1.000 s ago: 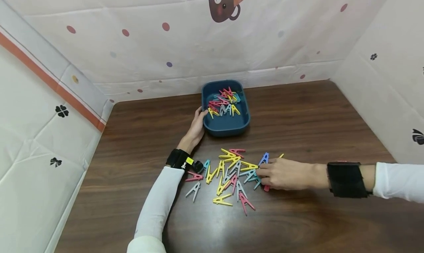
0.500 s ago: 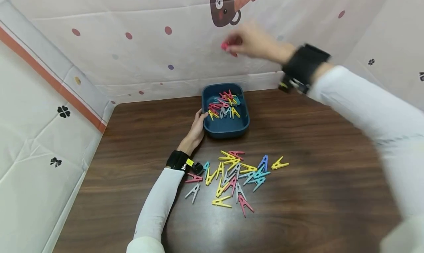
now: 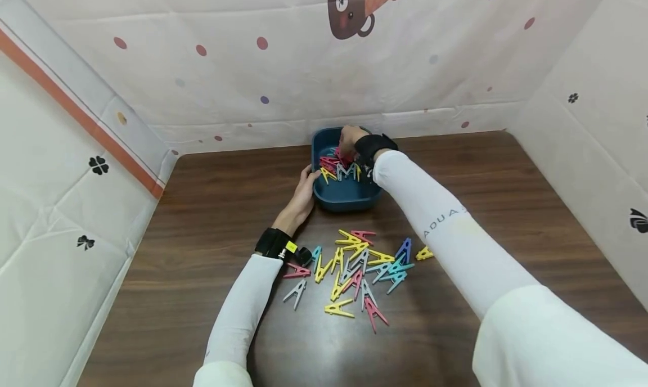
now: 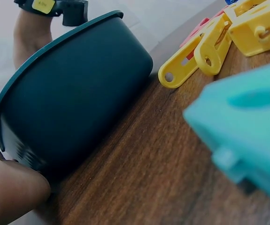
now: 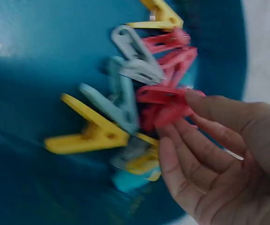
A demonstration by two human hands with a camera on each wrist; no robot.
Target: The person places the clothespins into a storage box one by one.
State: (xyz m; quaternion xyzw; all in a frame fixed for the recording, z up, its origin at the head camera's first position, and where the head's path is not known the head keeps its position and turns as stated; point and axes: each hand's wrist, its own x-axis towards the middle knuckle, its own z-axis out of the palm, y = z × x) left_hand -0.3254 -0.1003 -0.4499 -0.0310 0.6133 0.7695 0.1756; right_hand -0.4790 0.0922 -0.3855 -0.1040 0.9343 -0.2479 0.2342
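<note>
A dark blue plastic bin point(image 3: 349, 198) stands near the table's back edge, holding several red, yellow, grey and light blue clothespins. My left hand point(image 3: 298, 198) grips the bin's left side at the rim; in the left wrist view part of that hand point(image 4: 8, 187) lies against the bin's wall point(image 4: 78, 84). Inside the bin is my right hand point(image 3: 351, 139). The right wrist view has its thumb and fingers point(image 5: 214, 110) pinching a red clothespin point(image 5: 160, 95) just over the pile. A yellow clothespin point(image 5: 90, 136) lies beside it on the bin's floor.
Loose clothespins lie on the brown wooden table point(image 3: 212, 252) in front of the bin, among them a yellow one point(image 3: 339, 308), a grey one point(image 3: 296, 293) and a dark blue one point(image 3: 405, 249). A printed white sheet point(image 3: 228, 77) rises behind the table.
The right hand has left the clothespins on the table, swung up with a red clothespin and come down into the bin. The left hand and the bin stay in place.
</note>
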